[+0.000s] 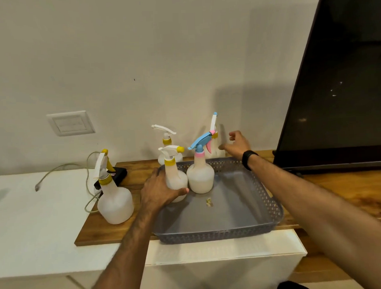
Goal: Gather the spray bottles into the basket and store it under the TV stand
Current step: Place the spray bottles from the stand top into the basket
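A grey perforated basket [271, 208] sits on the wooden TV stand top [95, 232]. Inside it, at the back left, stand two translucent spray bottles: one with a yellow collar [175, 177], gripped by my left hand [159, 192], and one with a blue and pink trigger [200, 176]. My right hand [237, 143] hovers open beside a bottle with a blue-tipped trigger [215, 141] standing against the wall behind the basket. Another yellow-collared bottle [167, 143] stands at the wall. A larger yellow-collared bottle [113, 201] stands left of the basket.
A big black TV [339, 96] fills the right side. A black power strip [117, 174] with a grey cable [56, 170] lies behind the left bottle. A white surface [37, 225] extends left, a wall socket plate [71, 123] above it.
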